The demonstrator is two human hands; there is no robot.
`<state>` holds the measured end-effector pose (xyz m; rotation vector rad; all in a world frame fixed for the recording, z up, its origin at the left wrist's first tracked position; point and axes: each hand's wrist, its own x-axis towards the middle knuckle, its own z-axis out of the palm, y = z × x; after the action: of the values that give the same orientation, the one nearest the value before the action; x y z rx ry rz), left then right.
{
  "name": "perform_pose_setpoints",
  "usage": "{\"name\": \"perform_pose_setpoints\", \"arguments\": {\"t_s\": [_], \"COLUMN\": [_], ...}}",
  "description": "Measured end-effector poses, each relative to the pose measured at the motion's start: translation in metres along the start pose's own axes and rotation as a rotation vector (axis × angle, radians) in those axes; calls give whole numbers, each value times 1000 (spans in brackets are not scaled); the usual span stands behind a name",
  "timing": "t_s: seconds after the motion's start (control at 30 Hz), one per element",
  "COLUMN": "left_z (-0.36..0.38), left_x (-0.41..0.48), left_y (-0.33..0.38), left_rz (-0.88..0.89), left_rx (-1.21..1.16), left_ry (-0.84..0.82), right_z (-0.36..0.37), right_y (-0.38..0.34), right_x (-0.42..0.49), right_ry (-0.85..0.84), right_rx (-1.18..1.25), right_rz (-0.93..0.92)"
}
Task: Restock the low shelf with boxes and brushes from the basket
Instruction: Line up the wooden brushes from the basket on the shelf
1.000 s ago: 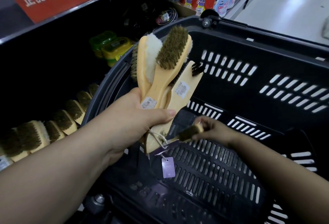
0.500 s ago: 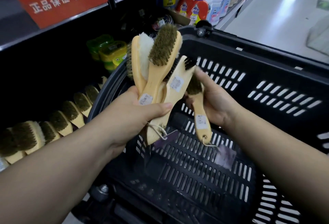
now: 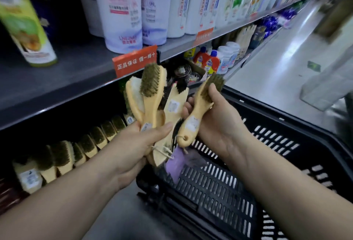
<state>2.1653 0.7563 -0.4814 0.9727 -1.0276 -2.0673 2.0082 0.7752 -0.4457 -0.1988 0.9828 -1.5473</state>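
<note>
My left hand grips a bunch of wooden brushes by their handles, bristle heads fanned upward. My right hand holds a single wooden brush with olive bristles, its head up and its looped handle end down beside the bunch. A purple tag hangs under the brushes. Both hands are above the left end of the black plastic basket. On the low shelf at the left stands a row of shelved brushes, bristles up.
Above the low shelf runs a grey shelf board with an orange label and tall bottles. Small red-and-white bottles stand further along the lower shelf. The shiny aisle floor stretches to the right.
My right hand lifted one brush out of the basket bottom and brought it up beside the bunch in my left hand. The camera tilted up, bringing the upper shelf into view.
</note>
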Motion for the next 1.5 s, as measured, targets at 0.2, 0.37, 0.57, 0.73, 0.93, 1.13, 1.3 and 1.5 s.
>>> {"name": "perform_pose_setpoints", "arguments": {"t_s": [0.2, 0.37, 0.57, 0.73, 0.93, 1.13, 1.3, 1.5], "left_z": [-61, -108, -164, -192, -211, -222, -223, -239], "left_x": [-60, -107, -127, -127, -123, -116, -105, -69], "left_y": [8, -6, -41, -72, -86, -81, -90, -79], "left_rz": [18, 7, -43, -91, -89, -12, -6, 40], "left_rx": [-66, 50, 34, 10, -39, -115, -130, -105], "left_ry": [105, 211, 346, 495, 636, 658, 632, 672], "right_z": [62, 88, 61, 44, 26, 29, 37, 14], "right_y": [58, 119, 174, 211, 242, 272, 285, 308], "right_x": [-27, -29, -13, 10, 49, 75, 102, 116], "right_ry": [-200, -209, -99, 79, 136, -31, -138, -327], "right_rx": [-136, -66, -300, -677, -732, -954, -1059, -1327], "right_rz": [96, 197, 335, 289, 299, 235, 161, -151]}}
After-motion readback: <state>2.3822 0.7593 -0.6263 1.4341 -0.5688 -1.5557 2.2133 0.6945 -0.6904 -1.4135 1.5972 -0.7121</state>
